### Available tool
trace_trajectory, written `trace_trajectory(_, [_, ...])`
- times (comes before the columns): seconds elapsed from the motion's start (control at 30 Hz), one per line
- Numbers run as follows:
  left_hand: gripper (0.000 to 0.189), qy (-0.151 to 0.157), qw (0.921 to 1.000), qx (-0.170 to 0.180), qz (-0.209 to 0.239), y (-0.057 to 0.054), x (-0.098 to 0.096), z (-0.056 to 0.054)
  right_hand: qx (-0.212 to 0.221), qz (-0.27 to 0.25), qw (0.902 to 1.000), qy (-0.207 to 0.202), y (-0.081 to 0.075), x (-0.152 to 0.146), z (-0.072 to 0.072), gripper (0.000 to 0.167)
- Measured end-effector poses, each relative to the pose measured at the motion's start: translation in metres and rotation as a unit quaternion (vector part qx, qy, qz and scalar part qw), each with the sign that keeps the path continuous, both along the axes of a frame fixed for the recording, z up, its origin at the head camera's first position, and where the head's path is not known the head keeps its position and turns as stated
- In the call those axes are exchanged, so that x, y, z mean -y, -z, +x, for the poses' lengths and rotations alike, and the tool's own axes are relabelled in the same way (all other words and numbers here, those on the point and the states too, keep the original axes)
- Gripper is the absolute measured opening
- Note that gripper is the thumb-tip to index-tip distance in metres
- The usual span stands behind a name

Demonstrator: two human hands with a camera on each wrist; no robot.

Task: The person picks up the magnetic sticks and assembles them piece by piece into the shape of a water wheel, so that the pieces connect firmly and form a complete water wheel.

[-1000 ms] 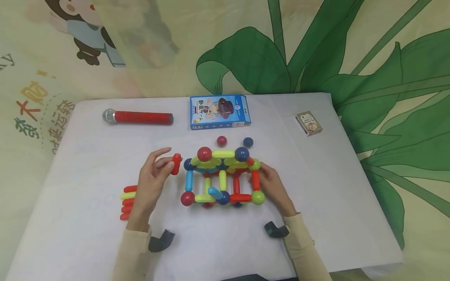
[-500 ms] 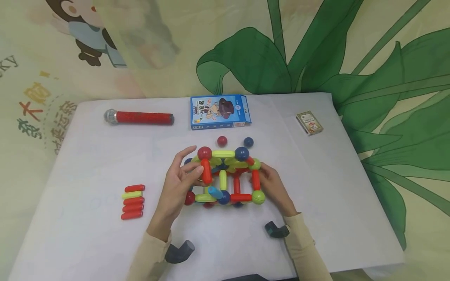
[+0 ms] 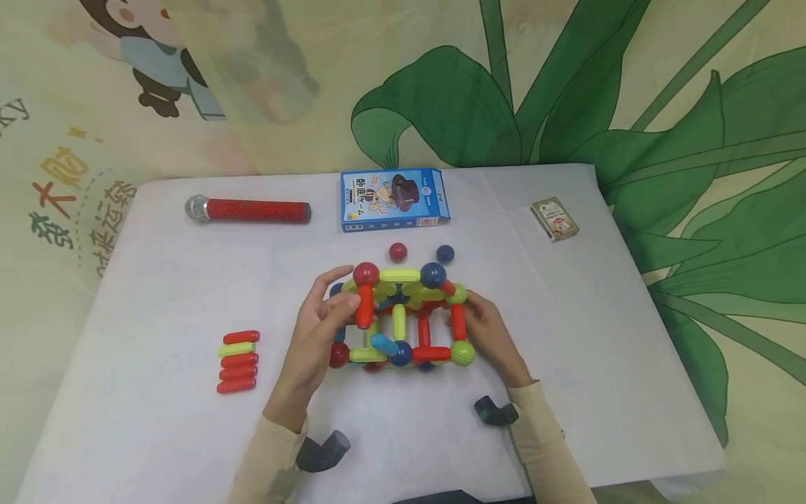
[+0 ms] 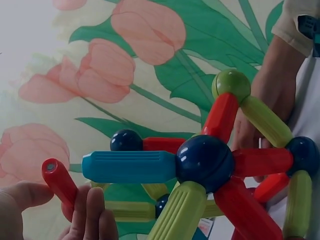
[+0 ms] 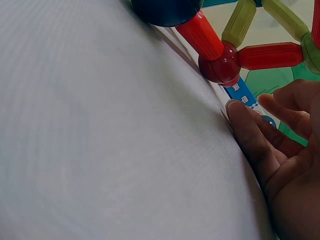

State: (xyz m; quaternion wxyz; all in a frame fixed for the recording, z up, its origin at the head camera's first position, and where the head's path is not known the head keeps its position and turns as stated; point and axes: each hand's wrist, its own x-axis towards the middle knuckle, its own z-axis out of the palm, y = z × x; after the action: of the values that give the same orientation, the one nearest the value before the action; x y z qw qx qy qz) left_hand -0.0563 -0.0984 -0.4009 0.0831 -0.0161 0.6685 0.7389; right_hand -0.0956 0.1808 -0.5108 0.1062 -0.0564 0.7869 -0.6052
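A frame of magnetic rods and balls (image 3: pixel 399 276) in red, blue and yellow-green stands mid-table. My left hand (image 3: pixel 308 332) is at its left side and pinches a red magnetic rod (image 3: pixel 364 308) between thumb and fingers. That rod hangs down from the red ball (image 3: pixel 366 274) at the upper front left, its top end right at the ball. In the left wrist view the rod (image 4: pixel 61 181) shows its free end. A light blue rod (image 3: pixel 384 344) sticks out from a lower blue ball. My right hand (image 3: pixel 494 336) rests beside the frame's right side, fingers loosely bent and partly hidden behind it.
Several loose rods (image 3: pixel 238 360), red and one yellow-green, lie in a row at the left. A red ball (image 3: pixel 397 252) and a blue ball (image 3: pixel 445 253) sit behind the frame. Farther back are a red microphone (image 3: pixel 258 211), a blue box (image 3: pixel 393 199) and a small card box (image 3: pixel 554 219).
My left hand has moved right, bringing the red rod from beside the frame to under the upper red ball. Lately the rod has shifted slightly left and straightened. The right hand stays put.
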Motion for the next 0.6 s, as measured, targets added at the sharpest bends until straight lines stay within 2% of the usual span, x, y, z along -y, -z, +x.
trace_trajectory(0.17, [0.045,0.004,0.9999,-0.008,-0.014,0.002,0.002,-0.001,-0.002,0.006,1.0,-0.003,0.0,0.001,-0.001,0.03])
trace_trajectory(0.3, [0.044,-0.009,0.9987,-0.018,-0.048,0.004,0.012,0.0,-0.006,0.009,0.9999,-0.001,0.001,0.002,0.0,0.031])
trace_trajectory(0.37, [0.042,-0.034,0.9967,-0.029,-0.068,0.008,0.023,0.002,-0.008,0.007,0.9999,-0.002,0.0,0.002,0.001,0.032])
trace_trajectory(0.47, [0.037,-0.095,0.9898,-0.045,-0.097,0.015,0.047,0.008,-0.016,0.015,0.9997,0.005,0.0,0.003,0.001,0.03])
trace_trajectory(0.53, [0.032,-0.139,0.9842,-0.053,-0.096,0.023,0.064,0.013,-0.039,0.042,0.9979,0.031,-0.001,0.001,0.001,0.028])
trace_trajectory(0.6, [0.029,-0.169,0.9802,-0.055,-0.087,0.03,0.077,0.016,-0.078,0.082,0.9911,0.071,-0.003,-0.001,-0.004,0.026])
